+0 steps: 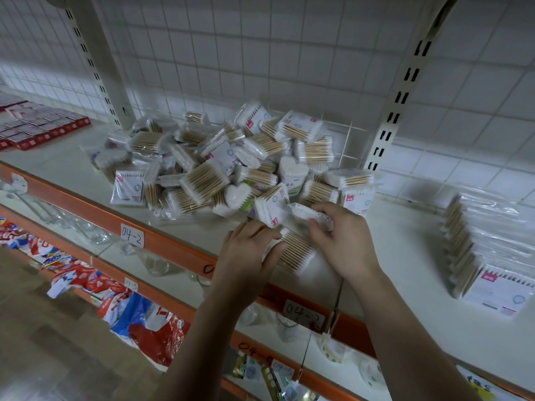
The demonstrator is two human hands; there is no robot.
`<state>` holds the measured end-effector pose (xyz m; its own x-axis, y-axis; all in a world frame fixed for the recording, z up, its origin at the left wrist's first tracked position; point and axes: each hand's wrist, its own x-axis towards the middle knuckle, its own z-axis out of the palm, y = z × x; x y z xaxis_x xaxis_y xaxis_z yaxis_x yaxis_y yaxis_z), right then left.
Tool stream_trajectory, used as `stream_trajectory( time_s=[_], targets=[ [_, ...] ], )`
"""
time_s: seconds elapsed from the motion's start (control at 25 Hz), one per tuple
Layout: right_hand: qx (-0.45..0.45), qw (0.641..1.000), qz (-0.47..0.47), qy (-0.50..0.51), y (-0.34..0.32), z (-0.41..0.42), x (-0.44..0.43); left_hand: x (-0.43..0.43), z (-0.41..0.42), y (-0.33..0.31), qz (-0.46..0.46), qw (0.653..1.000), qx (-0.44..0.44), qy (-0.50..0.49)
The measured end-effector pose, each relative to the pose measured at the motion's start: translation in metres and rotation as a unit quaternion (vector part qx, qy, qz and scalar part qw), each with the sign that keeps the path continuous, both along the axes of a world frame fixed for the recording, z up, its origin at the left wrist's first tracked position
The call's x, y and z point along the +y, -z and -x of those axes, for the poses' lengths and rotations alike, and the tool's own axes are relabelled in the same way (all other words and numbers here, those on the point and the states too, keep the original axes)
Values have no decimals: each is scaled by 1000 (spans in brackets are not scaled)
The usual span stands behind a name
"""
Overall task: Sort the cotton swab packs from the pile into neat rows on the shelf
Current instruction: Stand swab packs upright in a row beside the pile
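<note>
The right hand (344, 237) pinches a small white pack (312, 216) between thumb and curled fingers, holding it just off the shelf at the near edge of the pile. The left hand (249, 251) curls its fingers over the left end of a wooden-stick pack (299, 253), which lies between the two hands near the front of the shelf, with white cotton tips at either end of its tan sticks. Motion blur hides exactly where the left thumb sits. Just behind both hands, the pile (228, 157) of cotton swab packs sprawls across the middle of the white shelf (414, 238), its packs tilted every which way, with a heart-shaped tub (292, 169) among them. Well apart to the right, a row of packs (463, 247) stands on edge, pressed face to face and running from back to front, with the nearest printed label facing forward. The shelf's orange front lip (86, 206) carries a paper label (131, 234) handwritten "04-2". A wire grid panel (260, 53) backs the shelf, and a slotted upright (402, 94) rises beside the pile. Red boxes (43, 128) lie at the far left. The shelf below holds clear glassware (156, 264), and lower still sit red-and-blue bags (139, 319).
</note>
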<state>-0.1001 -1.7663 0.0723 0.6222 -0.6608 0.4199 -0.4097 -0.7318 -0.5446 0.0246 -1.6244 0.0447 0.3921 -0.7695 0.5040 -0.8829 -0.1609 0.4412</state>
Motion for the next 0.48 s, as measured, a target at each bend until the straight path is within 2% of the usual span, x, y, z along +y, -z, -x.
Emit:
stream_trajectory(
  time_s=[0.28,0.48],
  targets=[
    [-18,999,-5,32,-1,28,-12,-13,25,0,-35,999,-1,25],
    [-15,999,-9,42,0,43,-17,-20,35,1,-82,996,-30,-9]
  ],
)
